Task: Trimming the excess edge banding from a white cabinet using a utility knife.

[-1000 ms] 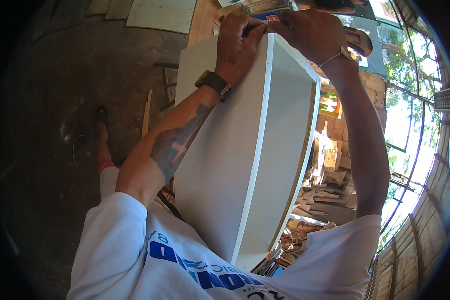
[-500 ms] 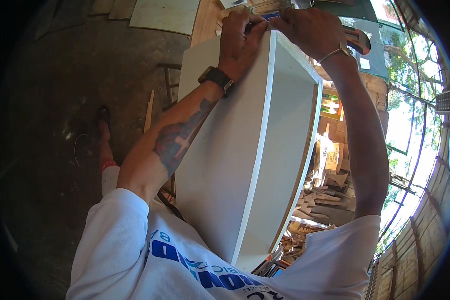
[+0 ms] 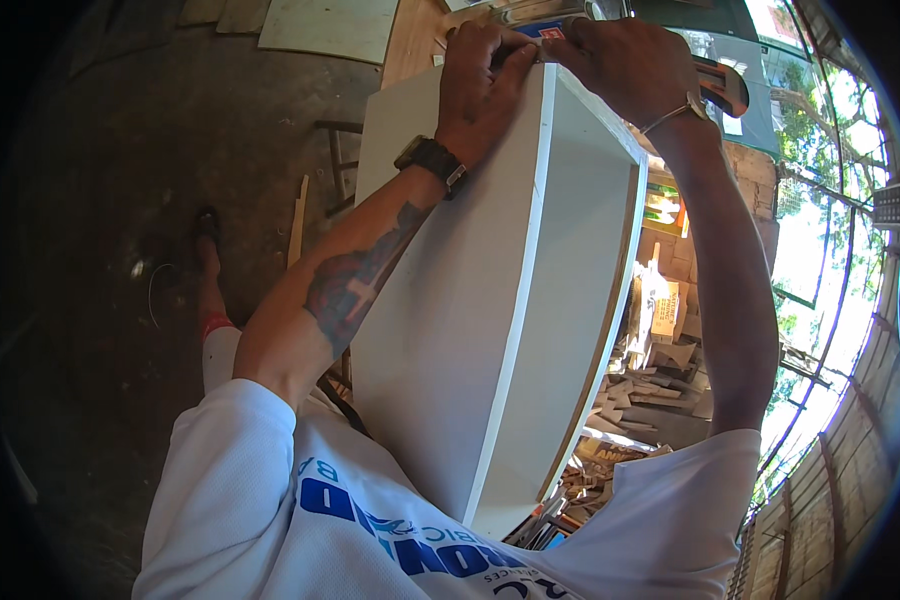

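Note:
A white board box (image 3: 440, 280) stands in front of me, its open side facing right. At its top corner my left hand (image 3: 480, 90) has curled fingers pinched around something small that I cannot make out. My right hand (image 3: 625, 75) is bent over the same corner, fingers closed close beside the left thumb; what it holds is hidden. A small blue item with a red mark (image 3: 550, 30) shows just behind the fingers. An orange and black tool (image 3: 727, 86) lies behind my right wrist, partly hidden.
Pale boards (image 3: 325, 30) and a dark frame (image 3: 340, 160) are at the left on the concrete floor, with a long offcut (image 3: 297, 220). A wooden surface (image 3: 410, 50) is beyond the box. Scrap wood and cardboard (image 3: 650, 400) are piled at the right, near an open mesh wall (image 3: 820, 300).
Compared with a second ago, both hands and the box appear slightly higher and further right in the picture. The fingers stay bunched at the corner with only small shifts.

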{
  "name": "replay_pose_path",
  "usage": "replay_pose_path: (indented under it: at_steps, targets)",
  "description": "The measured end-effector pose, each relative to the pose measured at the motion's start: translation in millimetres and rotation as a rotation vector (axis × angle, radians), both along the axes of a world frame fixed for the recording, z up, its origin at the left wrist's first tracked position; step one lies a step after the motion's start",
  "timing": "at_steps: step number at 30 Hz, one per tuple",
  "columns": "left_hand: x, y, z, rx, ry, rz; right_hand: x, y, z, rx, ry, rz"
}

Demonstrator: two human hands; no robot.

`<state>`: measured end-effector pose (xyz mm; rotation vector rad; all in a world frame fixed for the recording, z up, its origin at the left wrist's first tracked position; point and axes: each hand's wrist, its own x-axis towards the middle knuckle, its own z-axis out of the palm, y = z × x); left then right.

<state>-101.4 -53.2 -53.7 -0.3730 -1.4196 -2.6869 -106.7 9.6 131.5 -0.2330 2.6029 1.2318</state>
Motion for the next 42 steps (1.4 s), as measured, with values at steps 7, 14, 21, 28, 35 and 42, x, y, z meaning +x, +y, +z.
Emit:
replay_pose_path:
  at_steps: [7,14,21,28,35,42]
  targets:
    - [2.2,-0.8,-0.6,-0.020,0.008,-0.011,-0.3,1.0,-0.4,0.019,-0.021,-0.025]
    - [6.2,-1.9,-2.5,-0.063,0.014,-0.037,2.9,-3.6,-0.4,0.007,-0.018,-0.059]
    - [15.6,-5.8,-1.9,-0.034,0.038,0.028,17.0,-15.7,-2.0,-0.045,0.027,-0.023]
    - [22.2,-5.5,-2.0,-0.015,0.017,0.016,19.9,-20.1,-0.8,-0.089,0.013,-0.097]
    - [22.6,-9.1,-1.4,-0.031,0.026,0.017,20.3,-22.5,-0.4,-0.081,0.008,-0.087]
    - [33.2,-16.4,1.3,-0.034,-0.005,-0.016,27.2,-30.2,2.1,-0.091,-0.055,-0.129]
